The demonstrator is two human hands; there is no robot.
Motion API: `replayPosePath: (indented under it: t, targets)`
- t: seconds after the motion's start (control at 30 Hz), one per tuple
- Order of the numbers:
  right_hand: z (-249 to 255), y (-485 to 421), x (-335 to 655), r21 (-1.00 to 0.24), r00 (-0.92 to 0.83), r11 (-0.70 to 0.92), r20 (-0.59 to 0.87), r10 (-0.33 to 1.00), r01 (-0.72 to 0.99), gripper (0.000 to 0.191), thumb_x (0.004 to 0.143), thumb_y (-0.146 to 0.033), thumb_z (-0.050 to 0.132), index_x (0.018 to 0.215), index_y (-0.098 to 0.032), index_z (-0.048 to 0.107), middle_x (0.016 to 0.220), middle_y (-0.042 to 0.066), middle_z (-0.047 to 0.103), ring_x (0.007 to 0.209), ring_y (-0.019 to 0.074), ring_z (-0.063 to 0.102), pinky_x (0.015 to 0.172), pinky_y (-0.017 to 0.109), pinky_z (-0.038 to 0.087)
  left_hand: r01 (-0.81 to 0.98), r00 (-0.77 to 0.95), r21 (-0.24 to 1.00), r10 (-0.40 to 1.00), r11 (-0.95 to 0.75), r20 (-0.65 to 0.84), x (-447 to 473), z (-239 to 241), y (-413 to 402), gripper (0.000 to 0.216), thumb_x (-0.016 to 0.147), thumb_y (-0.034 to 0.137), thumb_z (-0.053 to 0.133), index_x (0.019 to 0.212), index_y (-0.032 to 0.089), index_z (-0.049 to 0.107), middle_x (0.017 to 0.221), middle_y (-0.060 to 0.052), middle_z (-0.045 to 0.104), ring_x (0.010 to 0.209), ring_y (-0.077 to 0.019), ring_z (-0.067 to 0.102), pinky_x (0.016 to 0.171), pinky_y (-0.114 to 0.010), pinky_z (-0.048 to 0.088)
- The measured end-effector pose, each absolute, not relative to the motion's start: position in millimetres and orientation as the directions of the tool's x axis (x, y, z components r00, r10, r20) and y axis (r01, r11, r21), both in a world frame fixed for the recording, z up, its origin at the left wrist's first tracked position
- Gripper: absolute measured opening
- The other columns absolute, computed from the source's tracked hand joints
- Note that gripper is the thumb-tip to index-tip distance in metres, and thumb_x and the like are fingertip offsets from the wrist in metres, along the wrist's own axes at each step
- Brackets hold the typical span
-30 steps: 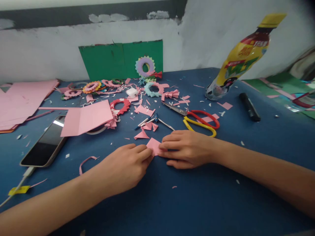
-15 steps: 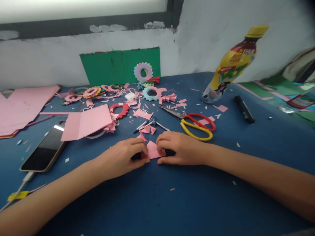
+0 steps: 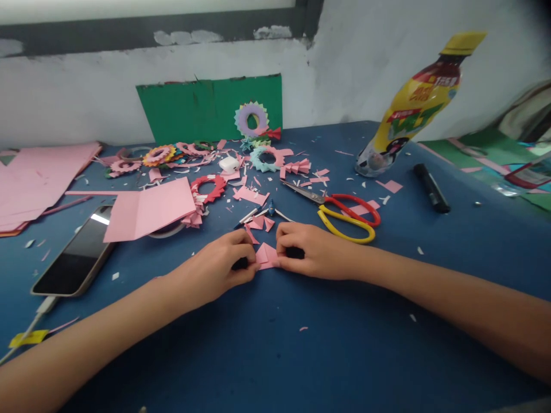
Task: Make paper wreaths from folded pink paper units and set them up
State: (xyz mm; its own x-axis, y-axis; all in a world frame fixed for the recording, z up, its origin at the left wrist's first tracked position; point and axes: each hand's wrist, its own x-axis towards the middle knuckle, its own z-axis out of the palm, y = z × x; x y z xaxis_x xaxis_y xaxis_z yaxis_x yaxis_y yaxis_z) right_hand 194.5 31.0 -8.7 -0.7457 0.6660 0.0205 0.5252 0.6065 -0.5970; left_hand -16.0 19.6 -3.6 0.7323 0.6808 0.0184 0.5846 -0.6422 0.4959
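A small piece of pink paper (image 3: 267, 256), folded to a point at the top, is held low over the blue table between both hands. My left hand (image 3: 230, 258) pinches its left edge, thumb below and fingers curled above. On the opposite edge, my right hand (image 3: 307, 251) pinches it in the same way, with a dark gap inside the curled fingers. Just beyond the paper lie small folded pink pieces (image 3: 259, 222) and a blue compass-like tool (image 3: 271, 209), partly covered. Red-and-yellow-handled scissors (image 3: 327, 205) rest open beyond my right hand.
At left lie a phone (image 3: 71, 255) on a cable, a folded pink sheet (image 3: 150, 210) and stacked pink paper (image 3: 38, 178). Folded paper rings (image 3: 208, 188) and scraps spread across the back. A yellow-labelled bottle (image 3: 413, 109) and black marker (image 3: 431, 188) are at right.
Both hands still hold the pink paper. Its side edges have been folded inward, so it looks narrower and shows a crease. The view has shifted slightly.
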Motion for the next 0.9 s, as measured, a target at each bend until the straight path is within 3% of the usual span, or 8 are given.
replayPosePath:
  t: [0.37,0.5,0.67,0.9]
  targets:
    - [-5,31,185,-0.556,-0.718,0.584,-0.034,0.696,0.592,0.018,0.078,-0.019,0.050,0.061,-0.015,0.050,0.075,0.001,0.049,0.065,0.0103,0.045,0.060,0.025,0.035,0.585,0.729,0.540,0.684,-0.605,-0.023,-16,-7,21,0.013,0.082,0.017,0.046,0.069,0.015,0.049,0.088,-0.004,0.048,0.076,-0.0125,0.050,0.069,-0.026,0.043]
    - [-5,29,180,-0.485,-0.669,0.572,-0.038,0.742,0.662,0.025,0.078,-0.023,0.053,0.056,-0.015,0.045,0.070,0.000,0.044,0.064,0.0112,0.042,0.056,0.025,0.030,0.614,0.673,0.598,0.738,-0.516,-0.054,-17,-5,23,0.006,0.082,0.022,0.049,0.084,0.016,0.050,0.088,-0.003,0.050,0.080,-0.0137,0.050,0.071,-0.027,0.044]
    - [-7,34,181,-0.538,-0.678,0.540,-0.083,0.731,0.647,0.024,0.079,-0.023,0.057,0.060,-0.015,0.044,0.072,0.000,0.044,0.064,0.0100,0.041,0.057,0.023,0.029,0.587,0.738,0.607,0.663,-0.536,-0.128,-19,1,25,0.010,0.086,0.020,0.044,0.087,0.017,0.053,0.093,-0.004,0.052,0.087,-0.0158,0.050,0.077,-0.028,0.044]
    - [-6,44,198,-0.638,-0.727,0.524,-0.082,0.682,0.564,0.012,0.076,-0.019,0.061,0.073,-0.016,0.049,0.072,-0.002,0.048,0.063,0.0097,0.042,0.057,0.021,0.033,0.524,0.793,0.581,0.605,-0.622,-0.068,-22,0,25,0.021,0.087,0.015,0.040,0.098,0.019,0.057,0.100,-0.006,0.051,0.095,-0.0164,0.050,0.082,-0.029,0.042]
